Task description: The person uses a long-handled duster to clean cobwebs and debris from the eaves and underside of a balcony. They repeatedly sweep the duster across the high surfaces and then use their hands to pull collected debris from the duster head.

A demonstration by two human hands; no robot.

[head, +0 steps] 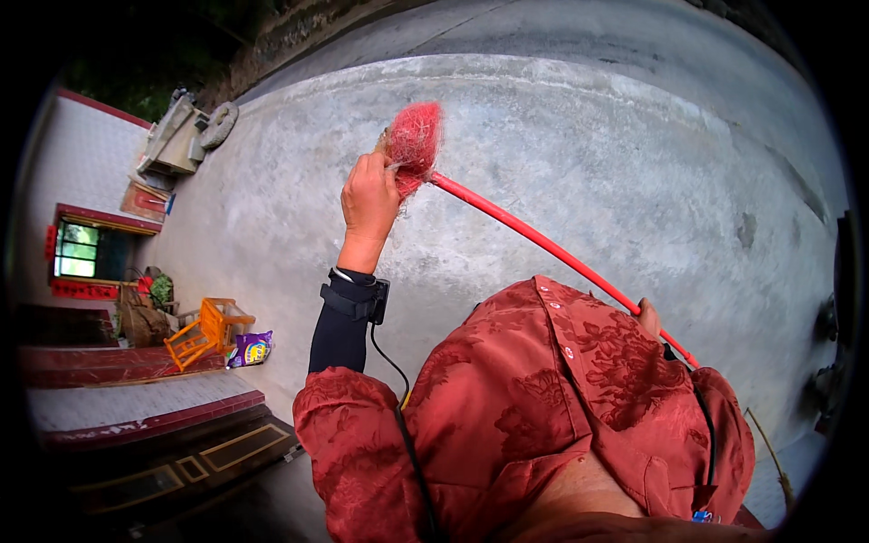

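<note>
A red broom is held up over the concrete floor. Dry straw-like strands and pale fuzz cling to its red bristles (417, 136). My left hand (370, 193) is closed at the near side of the bristles, with a pale strand by the fingertips; exactly what they pinch is partly hidden. From the head, the red broom handle (529, 234) slants down to the right across my front. My right hand (649, 317) grips it near its far end, partly covered by my red patterned jacket (502, 407).
Grey concrete floor (577, 156) spreads ahead, bounded by a low raised edge. On the left are an orange wooden chair (212, 331), a purple packet (251, 349), a tyre (220, 125) and a doorway wall. A thin stick (770, 448) stands at lower right. A cable runs along my left arm.
</note>
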